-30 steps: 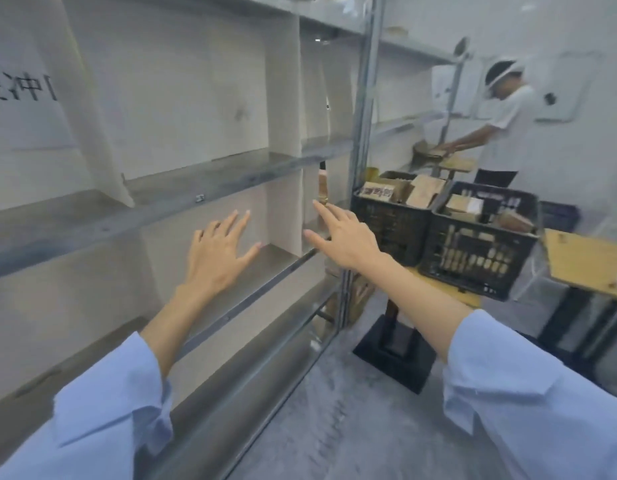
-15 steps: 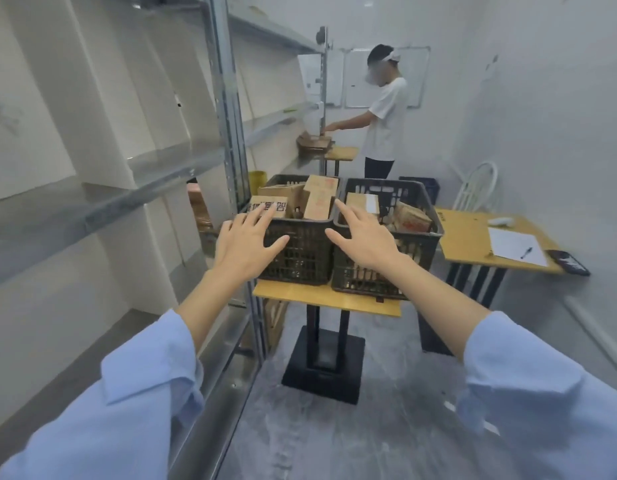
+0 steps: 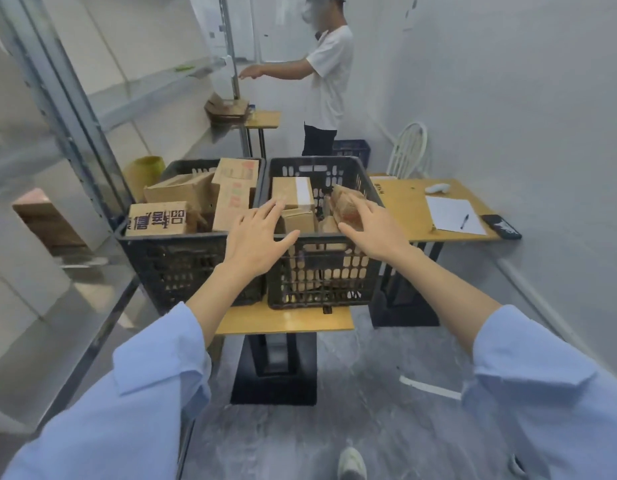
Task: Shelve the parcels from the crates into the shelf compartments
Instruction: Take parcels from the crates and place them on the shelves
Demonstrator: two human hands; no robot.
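1. White walls enclose a yellow table (image 3: 286, 322) bearing a black left crate (image 3: 182, 261) and right crate (image 3: 320, 275) side by side, next to a metal shelf (image 3: 62, 98).
2. Inside the right crate, a taped box (image 3: 293, 192) lies flat, its long axis pointing away from the person.
3. Left hand (image 3: 256, 237) and right hand (image 3: 372, 230) hover over that crate's near rim, fingers spread, holding nothing.

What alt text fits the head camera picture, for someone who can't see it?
A person's open left hand and right hand reach over the right crate of cardboard parcels; a second crate stands beside it on a yellow table. Metal shelving stands left; another person works behind.
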